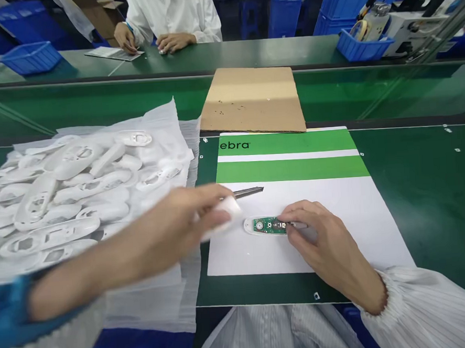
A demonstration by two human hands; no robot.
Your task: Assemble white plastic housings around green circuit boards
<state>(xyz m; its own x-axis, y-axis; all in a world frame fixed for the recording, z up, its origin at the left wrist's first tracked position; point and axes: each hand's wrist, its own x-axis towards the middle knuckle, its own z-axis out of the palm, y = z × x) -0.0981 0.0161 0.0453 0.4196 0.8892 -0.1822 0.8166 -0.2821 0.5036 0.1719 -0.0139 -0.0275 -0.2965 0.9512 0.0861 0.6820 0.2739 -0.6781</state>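
My left hand, smeared by motion, has its fingers closed on a white plastic cover above the left edge of the white sheet. My right hand pinches the right end of a slim white plastic housing that lies on the sheet. A green circuit board with a round metal part at its left sits in this housing. The right end of both is covered by my fingers. A thin dark metal tool lies just behind, its left end hidden by my left hand.
Many white plastic shells are heaped on white foam sheeting to the left. A white-and-green sheet lies under the work, with brown cardboard behind it. Across the line, a co-worker's hands rest near blue trays.
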